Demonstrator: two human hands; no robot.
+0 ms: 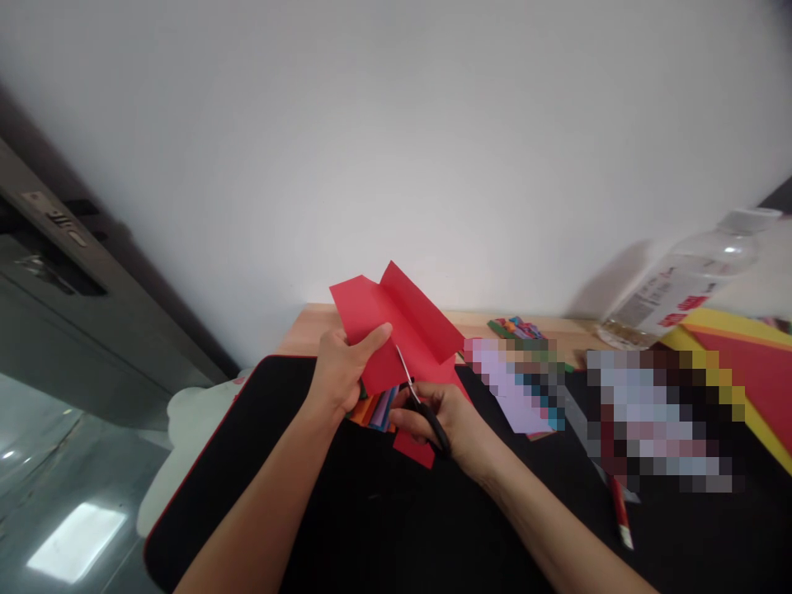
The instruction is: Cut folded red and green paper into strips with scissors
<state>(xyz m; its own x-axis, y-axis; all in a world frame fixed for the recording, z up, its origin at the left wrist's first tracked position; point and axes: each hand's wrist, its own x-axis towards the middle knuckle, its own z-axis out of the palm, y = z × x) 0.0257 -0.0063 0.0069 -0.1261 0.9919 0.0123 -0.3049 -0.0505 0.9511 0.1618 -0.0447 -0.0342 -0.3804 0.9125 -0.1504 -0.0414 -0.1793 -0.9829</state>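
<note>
My left hand [343,367] pinches a folded sheet of red paper [405,318] and holds it up above the black mat [260,487]. My right hand [442,417] grips black-handled scissors [421,404], whose blades point up into the lower edge of the red sheet. A small red offcut [413,450] lies on the mat just below the scissors. A stack of coloured paper strips [377,408] shows between the two hands.
A clear plastic bottle [686,280] lies tilted at the back right beside red and yellow sheets [748,363]. Coloured scraps [516,330] sit on the wooden tabletop [309,326]. A red pen [620,511] rests on the mat. A white wall stands behind; the floor drops off left.
</note>
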